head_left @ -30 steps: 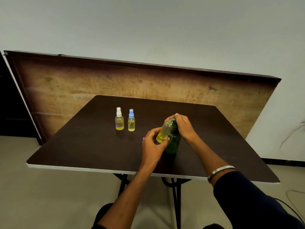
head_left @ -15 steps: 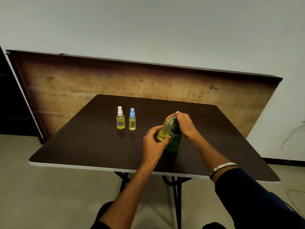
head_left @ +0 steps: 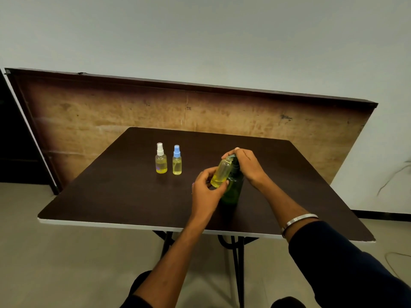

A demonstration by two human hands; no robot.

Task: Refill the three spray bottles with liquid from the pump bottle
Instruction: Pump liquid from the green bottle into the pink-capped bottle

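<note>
A green pump bottle [head_left: 232, 190] stands near the middle of the dark table [head_left: 111, 196]. My right hand [head_left: 248, 165] curls over its pump head. My left hand [head_left: 205, 190] holds an uncapped clear spray bottle [head_left: 221, 173], part full of yellow liquid, tilted with its mouth up at the pump nozzle. Two more spray bottles stand upright to the left, both holding yellow liquid: one with a white cap [head_left: 160, 158] and one with a blue cap [head_left: 177, 160]. The third bottle's cap is not visible.
A folded tabletop [head_left: 200, 116] leans against the wall behind the table. The table's white front edge [head_left: 133, 225] faces me, with black metal legs [head_left: 235, 263] under it. A cable [head_left: 395, 256] lies on the floor at the right.
Both hands hold the same grip on the two bottles. The view has shifted slightly; the bottles on the table have not moved.
</note>
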